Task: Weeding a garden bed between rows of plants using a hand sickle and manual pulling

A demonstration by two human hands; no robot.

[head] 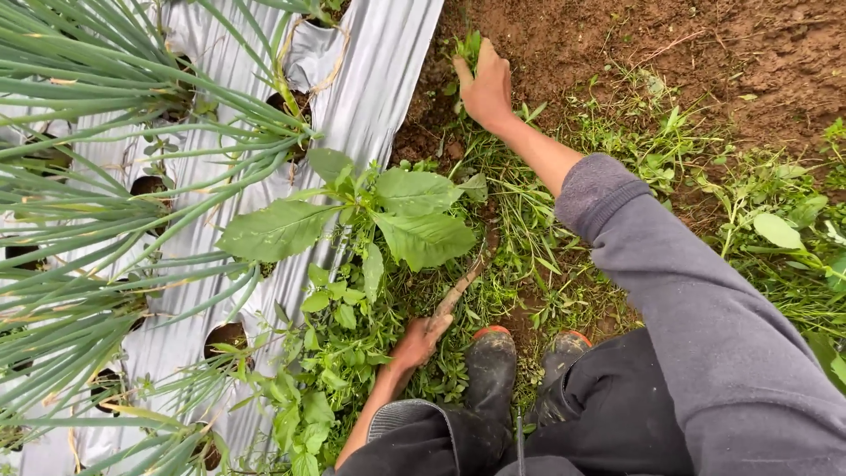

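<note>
Left hand grips the wooden handle — right hand in weeds beyond.

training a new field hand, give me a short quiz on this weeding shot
1. True or false: the left hand is around a wooden handle.
2. What is the right hand reaching into? A) a bucket B) a clump of weeds at the edge of the bare soil C) the onion leaves
3. Fill in: the crop bed is covered with silver plastic ____ with round holes.

Key: 1 true. 2 B. 3 sheet.
</note>
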